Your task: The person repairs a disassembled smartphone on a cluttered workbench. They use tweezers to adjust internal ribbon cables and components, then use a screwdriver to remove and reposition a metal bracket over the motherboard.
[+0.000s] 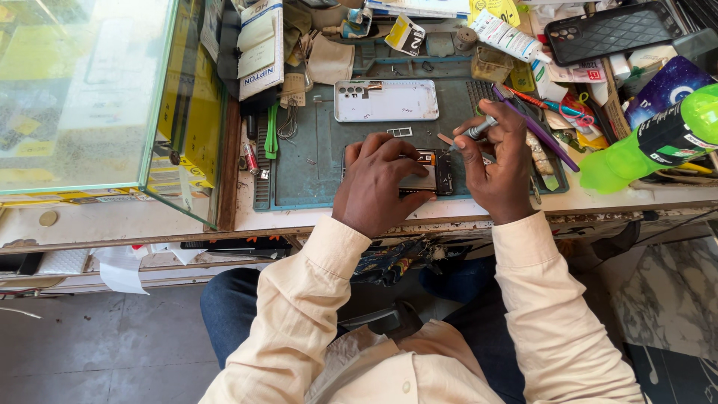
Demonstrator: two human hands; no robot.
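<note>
— Phone (pixel 428 173), opened up, lies flat on the green work mat (pixel 314 172), at the mat's near edge. How would you say it handles?

— Light and thin, stiff across the frame, but I'd judge it fragile with the insides bared. Best gripped by the outer edges, never pressing on the exposed middle.

— And the hands?

— Left hand (pixel 378 183) is laid over the phone's left part, fingers curled down and spread on it, pinning it to the mat. Right hand (pixel 497 161) hovers just right of the phone, fingers pinching a slim silver screwdriver (pixel 473 132), its tip angled toward the phone's upper right corner.

— What lies about the phone?

— Its white back cover (pixel 386 100) rests farther up the mat, apart from it. Beyond the right hand there's a purple stick tool (pixel 535 127), and well to the right a green plastic bottle (pixel 658 138) on its side. A glass case (pixel 112 97) stands left of the mat on the tabletop (pixel 598 198).

— Slippery?

— Smooth metal and glass likely slide; the mat probably helps.
</note>
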